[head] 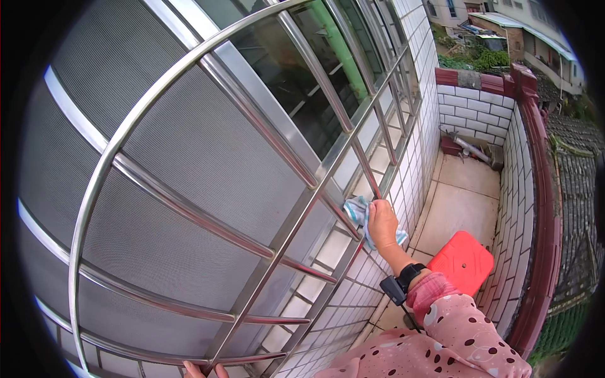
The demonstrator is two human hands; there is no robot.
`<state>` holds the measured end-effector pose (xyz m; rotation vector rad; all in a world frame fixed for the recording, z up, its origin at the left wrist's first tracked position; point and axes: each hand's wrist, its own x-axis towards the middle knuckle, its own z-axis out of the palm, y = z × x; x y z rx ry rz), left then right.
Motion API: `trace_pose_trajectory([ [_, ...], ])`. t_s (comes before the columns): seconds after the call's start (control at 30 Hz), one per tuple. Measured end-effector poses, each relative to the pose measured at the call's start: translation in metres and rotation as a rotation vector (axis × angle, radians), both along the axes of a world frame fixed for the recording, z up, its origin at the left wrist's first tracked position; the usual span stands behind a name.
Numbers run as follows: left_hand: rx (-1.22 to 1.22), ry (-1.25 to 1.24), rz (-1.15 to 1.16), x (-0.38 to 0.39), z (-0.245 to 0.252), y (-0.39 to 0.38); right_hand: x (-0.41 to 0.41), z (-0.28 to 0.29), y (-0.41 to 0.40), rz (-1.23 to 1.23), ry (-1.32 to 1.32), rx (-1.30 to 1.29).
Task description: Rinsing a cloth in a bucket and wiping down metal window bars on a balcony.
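My right hand (382, 221) is closed on a striped blue-and-white cloth (358, 210), holding it at the lower rail of the stainless steel window grille (272, 255). Part of the cloth hangs below my fingers, against the white tiled wall. A black strap with a small device (393, 289) is around my right wrist. At the bottom edge, the fingertips of my left hand (206, 370) touch the grille where a vertical bar meets a crossbar; the rest of that hand is out of view. Behind the bars are an insect screen (203, 156) and dark window glass (283, 71).
A red plastic stool (462, 262) stands on the tiled balcony floor (461, 208) to the right. A caulking gun (472, 147) and other items lie in the far corner. The low tiled parapet with a dark red rail (543, 198) bounds the right side, with roofs beyond it.
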<state>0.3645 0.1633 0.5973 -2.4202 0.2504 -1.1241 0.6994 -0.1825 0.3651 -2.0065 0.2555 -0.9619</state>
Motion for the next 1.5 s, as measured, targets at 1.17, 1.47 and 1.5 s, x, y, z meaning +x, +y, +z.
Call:
trace_pose_trajectory([
  [1.17,0.053,-0.058,0.018,-0.012,-0.018,0.021,-0.012,0.323,0.011,0.658,-0.58,1.031],
  [1.47,-0.007,-0.024,0.008,-0.004,-0.013,0.014,0.003,0.291,0.035,0.489,-0.543,-0.06],
  [1.5,-0.024,-0.017,0.025,-0.003,-0.013,0.013,-0.006,0.258,0.034,0.447,-0.495,-0.094],
])
